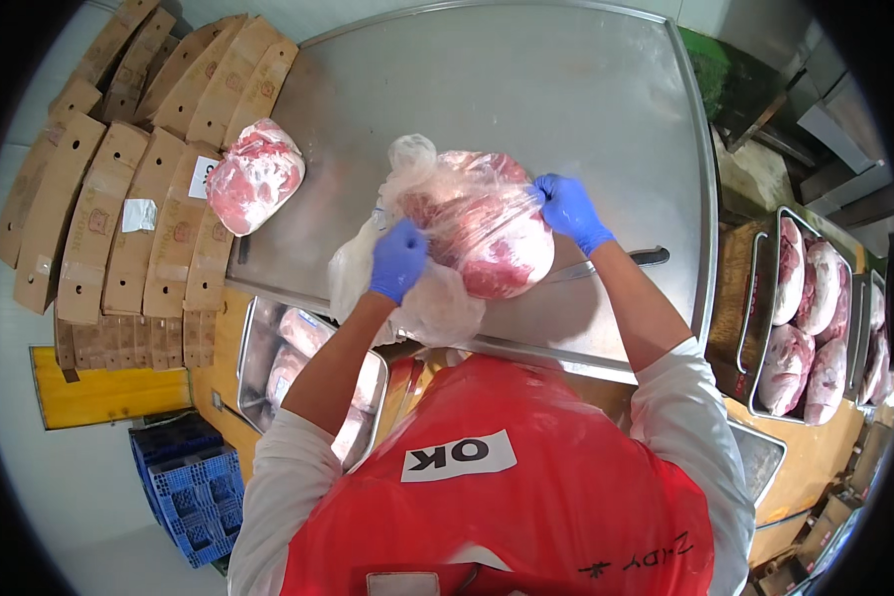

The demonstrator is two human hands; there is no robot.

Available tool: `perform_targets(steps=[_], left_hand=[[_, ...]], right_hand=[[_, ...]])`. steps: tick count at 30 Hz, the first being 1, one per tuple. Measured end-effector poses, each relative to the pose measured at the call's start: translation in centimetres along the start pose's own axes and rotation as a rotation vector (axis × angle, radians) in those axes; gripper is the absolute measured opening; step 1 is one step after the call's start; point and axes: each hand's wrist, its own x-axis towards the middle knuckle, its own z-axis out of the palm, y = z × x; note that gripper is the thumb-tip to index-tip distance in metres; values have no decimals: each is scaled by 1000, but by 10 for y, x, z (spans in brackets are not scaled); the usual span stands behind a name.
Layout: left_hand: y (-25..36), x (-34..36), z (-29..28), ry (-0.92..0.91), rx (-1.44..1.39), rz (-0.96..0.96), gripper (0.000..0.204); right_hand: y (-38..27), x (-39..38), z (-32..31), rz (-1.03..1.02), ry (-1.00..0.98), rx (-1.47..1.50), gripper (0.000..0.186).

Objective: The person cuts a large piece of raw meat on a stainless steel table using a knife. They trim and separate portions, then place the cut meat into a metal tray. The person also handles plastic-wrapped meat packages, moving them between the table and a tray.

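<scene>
Steel-topped table (pixel 566 109) in a meat room, 2 gloved hands working a bag.

The left hand (pixel 398 260) pinches the thin clear plastic bag (pixel 422 298) and the right hand (pixel 569 209) grips its far edge, stretched over the large pink-and-white raw meat cut (pixel 497 253) resting mid-table. The film looks taut and could tear; the black-handled knife (pixel 646 258) lies just beside the right forearm, a snag risk.
</scene>
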Motion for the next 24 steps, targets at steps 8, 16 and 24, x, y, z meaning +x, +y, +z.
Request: perform_targets(steps=[8,16,24], left_hand=[[-45,36,-34,344,-150,-215,39],[62,-72,49,-132,319,-55,54],[5,-42,24,-142,349,16,22]], right_hand=[[7,-11,-25,197,-26,-47,12],[-10,-12,18,-548,370,-484,31],[-29,46,12,-379,-105,-692,30]])
